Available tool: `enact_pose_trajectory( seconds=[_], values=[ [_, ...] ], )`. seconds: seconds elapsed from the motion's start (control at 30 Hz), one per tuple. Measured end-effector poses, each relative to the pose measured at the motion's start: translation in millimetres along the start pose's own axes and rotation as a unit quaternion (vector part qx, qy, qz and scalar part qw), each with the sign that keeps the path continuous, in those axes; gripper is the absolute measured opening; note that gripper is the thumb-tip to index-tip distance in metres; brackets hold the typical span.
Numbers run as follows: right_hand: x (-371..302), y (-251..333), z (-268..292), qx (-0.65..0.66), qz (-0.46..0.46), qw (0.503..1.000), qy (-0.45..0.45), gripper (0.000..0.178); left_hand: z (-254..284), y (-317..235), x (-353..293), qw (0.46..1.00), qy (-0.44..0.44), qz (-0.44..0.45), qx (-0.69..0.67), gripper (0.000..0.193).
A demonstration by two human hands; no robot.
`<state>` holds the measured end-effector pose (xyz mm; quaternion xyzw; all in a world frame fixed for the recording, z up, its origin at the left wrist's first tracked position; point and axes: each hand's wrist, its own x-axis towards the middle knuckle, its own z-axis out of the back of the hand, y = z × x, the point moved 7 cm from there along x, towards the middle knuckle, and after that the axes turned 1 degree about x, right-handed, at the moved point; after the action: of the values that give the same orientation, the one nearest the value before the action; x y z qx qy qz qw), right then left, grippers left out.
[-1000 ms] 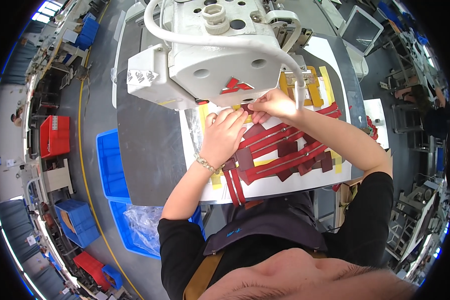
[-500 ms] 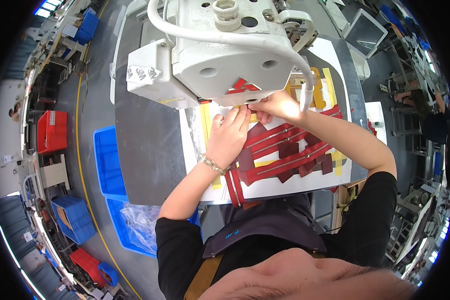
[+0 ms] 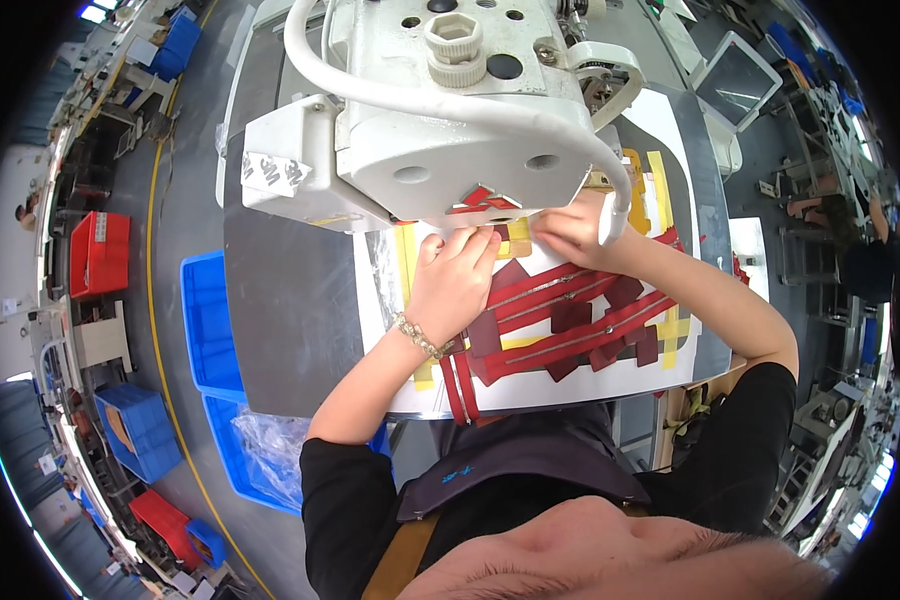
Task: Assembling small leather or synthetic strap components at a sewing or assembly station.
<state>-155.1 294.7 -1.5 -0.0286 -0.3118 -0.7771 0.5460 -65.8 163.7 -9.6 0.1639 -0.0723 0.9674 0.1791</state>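
Observation:
A white sewing machine head (image 3: 460, 150) hangs over the work, hiding some of what lies beneath. My left hand (image 3: 452, 285) lies with fingers stretched forward, its tips beside a small dark red patch (image 3: 502, 232) at a yellow-edged template (image 3: 518, 247). To its right, my right hand (image 3: 578, 232) has its fingers curled together; whatever they hold, if anything, is hidden. Nearer to me, red zipper strips (image 3: 540, 293) with several dark red patches (image 3: 572, 317) attached spread across a white sheet. One red zipper end (image 3: 460, 388) hangs over the table's front edge by my left wrist.
A dark grey tabletop (image 3: 290, 310) extends left of the sheet. Blue bins (image 3: 205, 320) stand on the floor beside it, one holding clear plastic (image 3: 270, 450). A screen (image 3: 738, 80) stands at the far right. Yellow tape (image 3: 660, 180) marks the white sheet.
My right hand has drawn away to the right from my left fingertips, uncovering the small patch and yellow template. My left hand stays nearly in place. The whole view has shifted slightly.

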Motion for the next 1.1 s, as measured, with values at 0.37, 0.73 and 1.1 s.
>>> enact_pose_trajectory(
  seconds=[0.37,0.73,1.1],
  values=[
    [1.3,8.2,-7.4,-0.015,0.051,0.999,-0.005,0.018,18.4,10.8,-2.4,0.995,-0.078,0.003,-0.065,0.034],
    [-1.0,11.9,-16.5,-0.005,0.105,0.994,0.031,0.029,21.9,21.5,-2.8,0.987,-0.122,0.011,-0.105,0.008],
    [1.2,12.1,-20.1,-0.017,0.089,0.991,0.096,0.039,25.5,26.9,0.0,0.987,-0.125,0.009,-0.100,0.017]
  ],
)
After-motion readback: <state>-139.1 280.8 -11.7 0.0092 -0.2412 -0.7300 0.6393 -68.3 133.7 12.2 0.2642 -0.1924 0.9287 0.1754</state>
